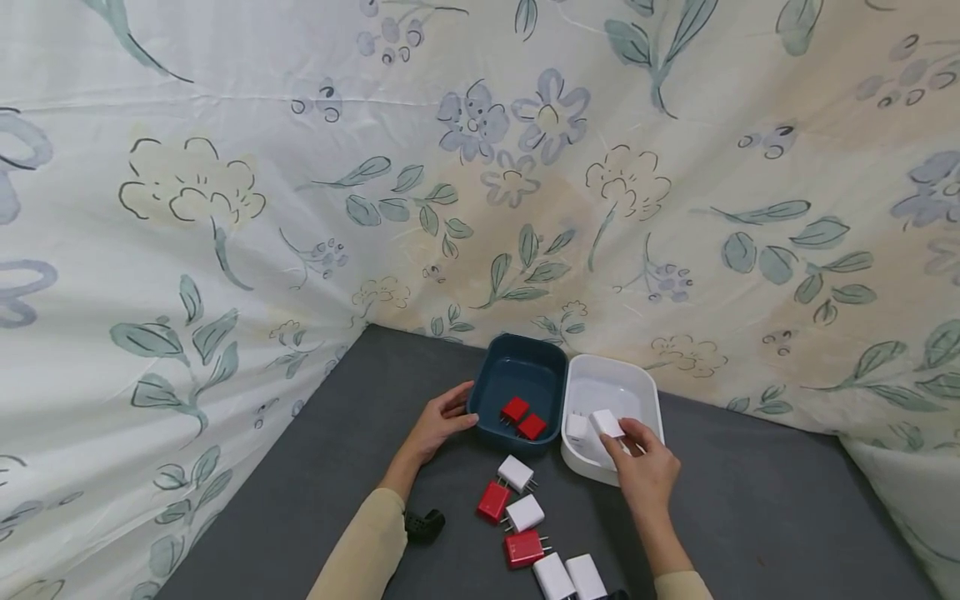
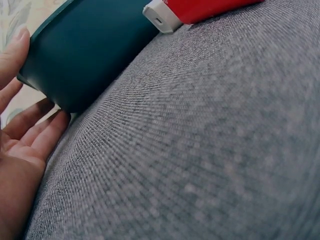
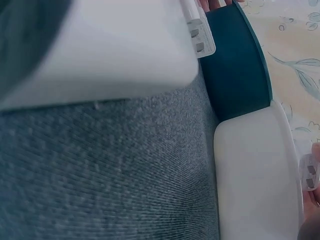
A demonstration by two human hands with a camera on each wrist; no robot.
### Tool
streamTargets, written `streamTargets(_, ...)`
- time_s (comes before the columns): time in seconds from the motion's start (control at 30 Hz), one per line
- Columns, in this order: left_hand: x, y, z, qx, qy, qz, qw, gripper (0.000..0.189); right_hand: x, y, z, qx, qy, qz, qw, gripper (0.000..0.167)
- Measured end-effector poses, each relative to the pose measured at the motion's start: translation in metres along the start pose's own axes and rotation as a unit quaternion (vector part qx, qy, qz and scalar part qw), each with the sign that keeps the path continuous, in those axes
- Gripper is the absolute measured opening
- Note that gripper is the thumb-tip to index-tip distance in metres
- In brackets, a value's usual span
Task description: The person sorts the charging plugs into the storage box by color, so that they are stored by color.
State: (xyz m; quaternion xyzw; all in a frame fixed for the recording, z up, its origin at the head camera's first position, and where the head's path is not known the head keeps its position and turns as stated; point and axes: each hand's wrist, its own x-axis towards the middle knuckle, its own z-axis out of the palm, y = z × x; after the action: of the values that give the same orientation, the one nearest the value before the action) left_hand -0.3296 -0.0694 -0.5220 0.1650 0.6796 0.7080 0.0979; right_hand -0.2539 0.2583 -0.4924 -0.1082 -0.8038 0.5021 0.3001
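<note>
My right hand point(image 1: 651, 467) pinches a white plug charger point(image 1: 606, 423) between thumb and fingers, over the white bin point(image 1: 651, 385). Another white charger point(image 1: 577, 427) lies inside that bin, by its left wall. In the right wrist view, the held charger point(image 3: 309, 172) shows at the far right edge, above the bin's rim. My left hand point(image 1: 435, 427) holds the left side of the dark blue bin point(image 1: 491, 367). In the left wrist view its thumb point(image 2: 15, 55) is by the rim and its fingers are low against the wall. Two red chargers point(image 1: 522, 418) lie in the blue bin.
In front of the bins, white chargers point(image 1: 516, 473) and red chargers point(image 1: 493, 502) lie in a loose row on the dark grey cloth point(image 1: 322, 467). A black object point(image 1: 424, 527) is beside the left sleeve. Behind the bins hangs a floral curtain point(image 1: 465, 250).
</note>
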Motion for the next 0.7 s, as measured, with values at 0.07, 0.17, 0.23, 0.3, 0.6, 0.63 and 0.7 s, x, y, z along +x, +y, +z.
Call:
streamTargets(0.07,0.001,-0.003,-0.001,0.0,0.002,-0.001,1.0,0.068,0.001,0.0,0.001,-0.003,0.0,-0.004,1.0,0.035)
streamTargets(0.17,0.007,-0.014,-0.003,0.003,0.007,-0.004,1.0,0.068,0.004,0.0,0.002,-0.006,0.0,-0.006,1.0,0.035)
streamTargets(0.23,0.01,-0.02,-0.003,0.006,0.014,-0.002,0.9999,0.068,0.006,-0.002,0.003,-0.007,0.0,-0.008,0.9999,0.034)
streamTargets(0.3,0.012,-0.025,-0.003,0.006,0.022,0.002,0.9997,0.067,0.007,-0.003,0.004,-0.008,0.0,-0.009,0.9999,0.034)
streamTargets(0.6,0.011,-0.025,-0.002,0.01,0.031,0.011,0.9994,0.065,0.012,-0.006,0.009,0.003,0.003,-0.001,1.0,0.035)
streamTargets(0.63,0.011,-0.025,-0.002,0.011,0.032,0.012,0.9994,0.065,0.012,-0.006,0.01,-0.002,0.001,-0.001,1.0,0.035)
streamTargets(0.7,0.011,-0.026,-0.003,0.009,0.032,0.014,0.9994,0.065,0.013,-0.006,0.011,-0.01,-0.002,0.0,0.9999,0.035)
